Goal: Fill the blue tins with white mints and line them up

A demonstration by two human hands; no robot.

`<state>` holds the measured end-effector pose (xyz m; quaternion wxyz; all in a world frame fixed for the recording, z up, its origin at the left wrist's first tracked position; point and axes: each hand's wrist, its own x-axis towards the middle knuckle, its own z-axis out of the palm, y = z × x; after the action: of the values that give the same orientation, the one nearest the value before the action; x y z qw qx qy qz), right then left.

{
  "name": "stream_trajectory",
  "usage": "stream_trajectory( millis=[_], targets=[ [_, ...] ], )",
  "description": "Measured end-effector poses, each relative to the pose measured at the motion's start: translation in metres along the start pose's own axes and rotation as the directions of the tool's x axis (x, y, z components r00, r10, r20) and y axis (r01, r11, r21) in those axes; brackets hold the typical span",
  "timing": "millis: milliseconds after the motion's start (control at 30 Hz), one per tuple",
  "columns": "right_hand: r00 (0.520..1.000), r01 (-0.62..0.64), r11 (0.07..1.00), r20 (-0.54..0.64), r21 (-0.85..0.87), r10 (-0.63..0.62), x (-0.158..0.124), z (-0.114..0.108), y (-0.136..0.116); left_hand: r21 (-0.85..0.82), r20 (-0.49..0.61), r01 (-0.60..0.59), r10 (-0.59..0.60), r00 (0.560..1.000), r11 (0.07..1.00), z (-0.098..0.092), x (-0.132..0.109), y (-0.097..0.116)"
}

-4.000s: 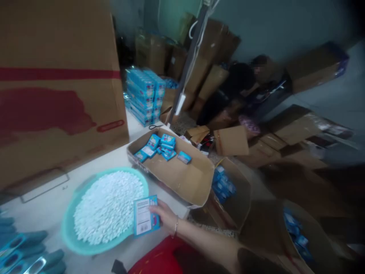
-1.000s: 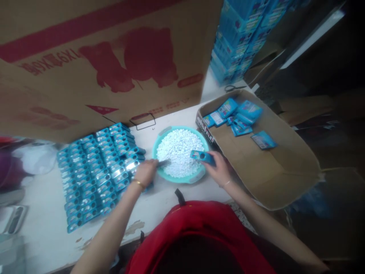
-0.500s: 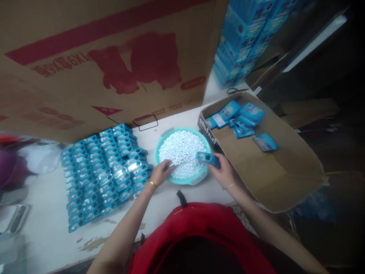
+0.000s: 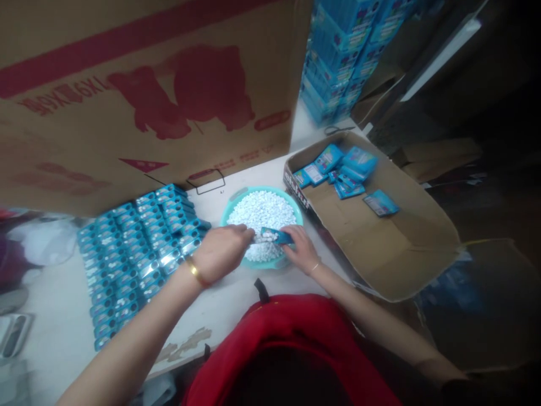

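A round turquoise basin (image 4: 225,210) full of small white pellets (image 4: 262,208) stands in front of me. My right hand (image 4: 301,248) grips a small blue box (image 4: 279,235) over the basin's right side, tilted with one end facing left. My left hand (image 4: 224,251) is closed over the basin's left edge, its back towards me. From its fingers a small scoop (image 4: 259,238) carrying white pellets reaches the near end of the box. The scoop's handle is hidden inside the hand, and its exact shape is blurred.
Rows of small blue boxes (image 4: 135,248) stand at left on the white table (image 4: 198,316). A shallow cardboard tray (image 4: 380,254) holding several flat blue packs (image 4: 357,163) is at right. Behind are a large carton (image 4: 147,101), scissors (image 4: 338,130) and stacked blue packs (image 4: 333,62).
My left hand has risen from the pellets and turned over, bringing the loaded scoop to the box. My right hand has moved the box left to meet it. The view has shifted slightly.
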<state>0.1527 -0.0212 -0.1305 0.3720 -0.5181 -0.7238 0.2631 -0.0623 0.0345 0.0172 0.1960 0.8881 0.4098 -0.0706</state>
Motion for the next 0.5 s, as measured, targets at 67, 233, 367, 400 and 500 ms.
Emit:
stream_trajectory(
  millis=[67,233,367,400,500],
  targets=[
    [1.0,0.013,1.0,-0.005,0.016,-0.013,0.0,0.003,-0.002,0.065,-0.012,0.014,-0.013,1.0,0.998,-0.008,0.0,0.014],
    [0.999,0.009,1.0,-0.053,0.029,-0.007,-0.001,0.003,0.001,0.113,-0.052,0.014,-0.009,0.999,0.993,-0.007,-0.009,0.011],
    [0.998,-0.024,0.999,-0.063,0.028,0.026,-0.004,-0.002,0.01,-0.011,-0.148,0.106,-0.107,0.983,0.994,0.028,-0.026,-0.036],
    [0.998,-0.028,0.999,-0.064,0.027,0.03,-0.004,-0.004,0.012,-0.034,-0.154,0.144,-0.148,0.977,0.989,0.043,-0.03,-0.05],
    [0.997,-0.052,0.999,-0.06,0.012,0.053,-0.006,-0.009,0.016,-0.039,-0.117,0.241,-0.244,0.963,0.97,0.096,-0.029,-0.078]
  ],
)
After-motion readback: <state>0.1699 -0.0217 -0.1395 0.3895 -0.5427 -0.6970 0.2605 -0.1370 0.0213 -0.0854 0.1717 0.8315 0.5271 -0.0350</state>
